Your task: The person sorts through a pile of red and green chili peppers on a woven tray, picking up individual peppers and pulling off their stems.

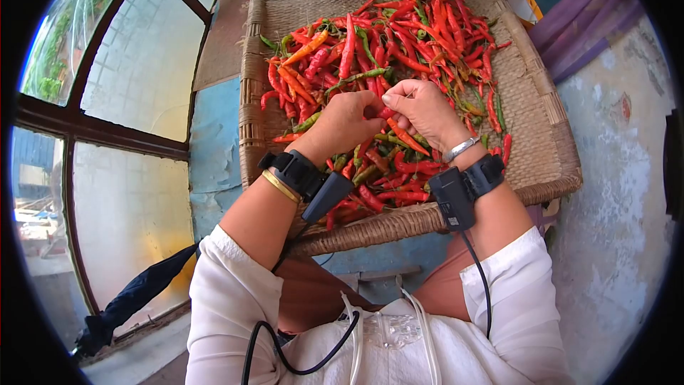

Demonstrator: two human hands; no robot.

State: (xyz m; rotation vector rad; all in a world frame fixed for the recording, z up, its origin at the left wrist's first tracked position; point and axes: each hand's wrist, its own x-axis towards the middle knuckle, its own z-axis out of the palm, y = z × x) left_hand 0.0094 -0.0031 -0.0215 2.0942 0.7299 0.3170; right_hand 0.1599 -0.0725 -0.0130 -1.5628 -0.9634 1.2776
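Over the woven tray (399, 227), my left hand (340, 125) and right hand (427, 113) are pinching one red pepper (387, 112) between them, while the large heap of peppers (347, 50) is lying beneath, outside my grip.

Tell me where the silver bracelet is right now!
In the head view, the silver bracelet is on the right wrist, between the right hand and the black strapped-on box.

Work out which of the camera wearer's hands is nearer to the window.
Left. The left hand is over the peppers, on the side towards the window. The right hand is beside it, also over the peppers but farther from the window.
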